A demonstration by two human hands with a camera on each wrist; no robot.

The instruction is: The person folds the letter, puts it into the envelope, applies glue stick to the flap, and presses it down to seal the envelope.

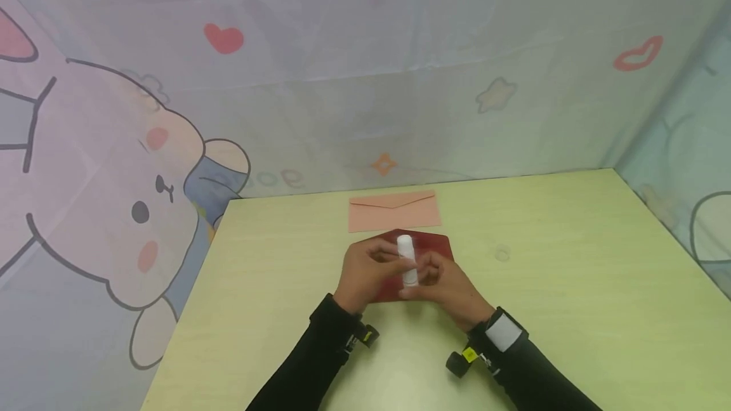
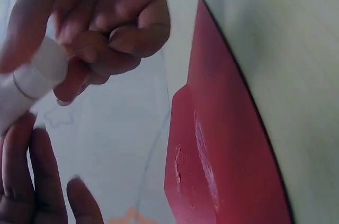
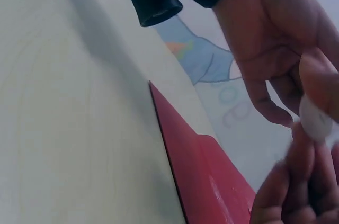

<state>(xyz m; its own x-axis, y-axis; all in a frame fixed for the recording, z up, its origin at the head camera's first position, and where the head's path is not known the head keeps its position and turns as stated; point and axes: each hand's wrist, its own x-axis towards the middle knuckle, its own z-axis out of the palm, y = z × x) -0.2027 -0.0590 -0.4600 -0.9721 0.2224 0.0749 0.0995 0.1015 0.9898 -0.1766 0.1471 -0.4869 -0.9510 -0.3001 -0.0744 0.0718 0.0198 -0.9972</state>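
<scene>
A white glue stick (image 1: 406, 246) is held upright between both hands above a red envelope (image 1: 434, 243). My left hand (image 1: 365, 271) grips its upper part, thumb laid across it. The right hand (image 1: 451, 287) pinches its lower end between thumb and fingers. In the left wrist view, the glue stick (image 2: 45, 68) shows a seam around its body, and pale glue-like streaks (image 2: 206, 163) mark the red envelope (image 2: 228, 128) near its flap fold. Only the round end of the glue stick (image 3: 315, 121) shows in the right wrist view. The hands partly cover the envelope.
A pink envelope (image 1: 394, 213) lies flat on the pale yellow table (image 1: 571, 284), just behind the red one. A printed cloth (image 1: 342, 100) hangs behind the table. Each wrist carries a black strap with a small camera (image 1: 459, 363).
</scene>
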